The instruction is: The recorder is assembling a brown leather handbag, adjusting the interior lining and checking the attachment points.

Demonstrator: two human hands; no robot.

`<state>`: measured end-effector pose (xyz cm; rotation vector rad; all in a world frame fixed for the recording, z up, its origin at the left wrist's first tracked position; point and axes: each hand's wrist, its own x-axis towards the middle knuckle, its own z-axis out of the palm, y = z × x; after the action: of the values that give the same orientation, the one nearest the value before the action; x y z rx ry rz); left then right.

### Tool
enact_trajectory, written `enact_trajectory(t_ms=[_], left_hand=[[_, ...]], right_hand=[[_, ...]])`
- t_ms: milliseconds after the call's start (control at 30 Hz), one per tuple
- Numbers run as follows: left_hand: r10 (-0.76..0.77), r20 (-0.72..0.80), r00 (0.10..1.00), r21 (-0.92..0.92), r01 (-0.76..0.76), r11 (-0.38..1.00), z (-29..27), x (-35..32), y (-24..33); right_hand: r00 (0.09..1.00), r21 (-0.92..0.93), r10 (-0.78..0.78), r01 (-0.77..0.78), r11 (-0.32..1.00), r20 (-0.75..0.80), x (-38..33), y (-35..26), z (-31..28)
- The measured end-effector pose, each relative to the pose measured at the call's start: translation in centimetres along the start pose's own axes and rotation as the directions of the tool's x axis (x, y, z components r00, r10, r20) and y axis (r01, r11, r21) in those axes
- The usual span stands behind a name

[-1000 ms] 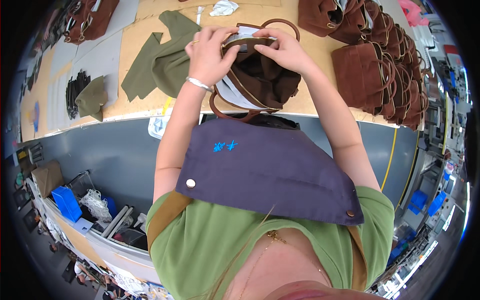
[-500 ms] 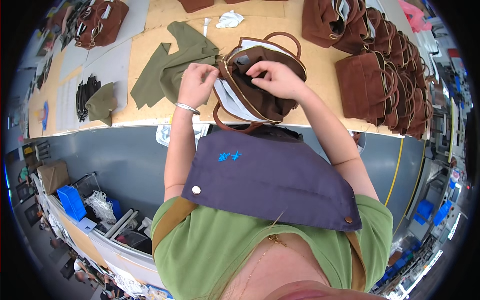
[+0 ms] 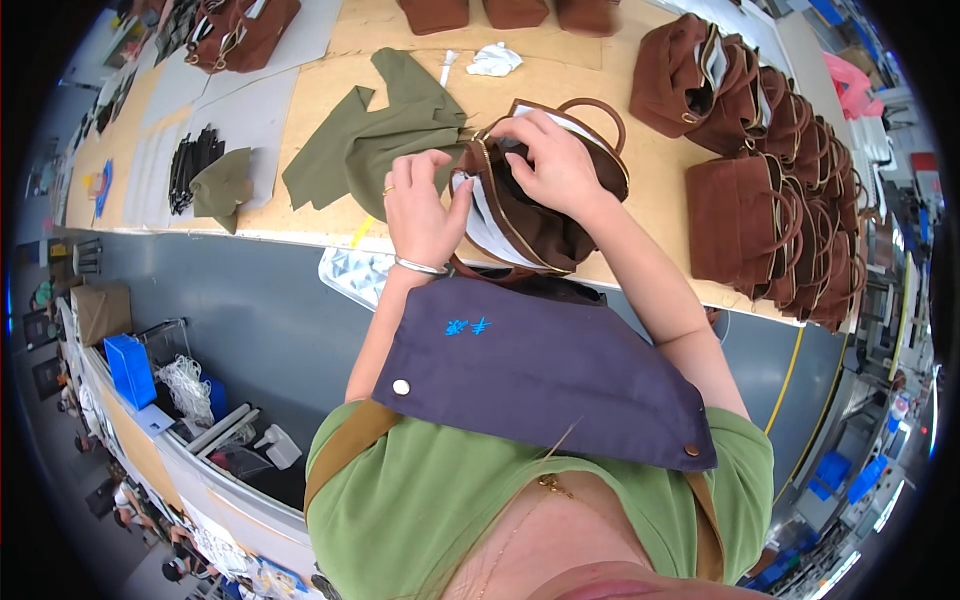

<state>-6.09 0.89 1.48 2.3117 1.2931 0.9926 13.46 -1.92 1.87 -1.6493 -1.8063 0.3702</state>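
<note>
A brown suede handbag (image 3: 545,225) lies open at the near edge of the wooden table (image 3: 320,80), white paper stuffing showing at its mouth. My left hand (image 3: 425,205) presses the left side of the opening, fingers on the white paper by the zip. My right hand (image 3: 555,165) reaches over the top rim of the bag and grips it near the round handle. A silver bangle sits on my left wrist. A dark blue apron flap hangs over my chest below the bag.
Olive green cloth pieces (image 3: 385,135) lie left of the bag. A row of finished brown handbags (image 3: 775,195) stands at the right. More brown bags (image 3: 240,25) sit far left, with black parts (image 3: 190,165) on grey sheets. A crumpled white paper (image 3: 495,60) lies beyond.
The bag has shifted right and nearer to me. My left hand has moved from the bag's far rim down to its left side; my right hand stays on the top rim.
</note>
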Motion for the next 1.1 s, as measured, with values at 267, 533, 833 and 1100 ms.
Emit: enact_trajectory(t_ms=[267,533,833,1100], left_hand=[[-0.071,0.237,0.969,0.041,0.063,0.997,1.1,-2.3,-0.2],[-0.102,0.18,0.978,0.162,0.073,0.984,2.0,-1.4,0.9],[-0.214,0.122,0.969,0.213,0.185,0.959,4.4,-0.4,-0.3],[-0.262,0.465,0.846,-0.444,0.479,0.757,3.1,-0.5,-3.8]], right_hand=[[0.934,-0.014,-0.315,0.322,0.947,0.17,2.4,1.8,2.0],[0.946,0.063,-0.258,0.25,0.966,0.197,2.2,2.1,0.6],[0.92,0.003,-0.139,0.148,0.989,0.367,3.5,0.3,-0.3],[0.849,0.013,-0.119,0.131,0.991,0.515,6.3,1.9,-1.0]])
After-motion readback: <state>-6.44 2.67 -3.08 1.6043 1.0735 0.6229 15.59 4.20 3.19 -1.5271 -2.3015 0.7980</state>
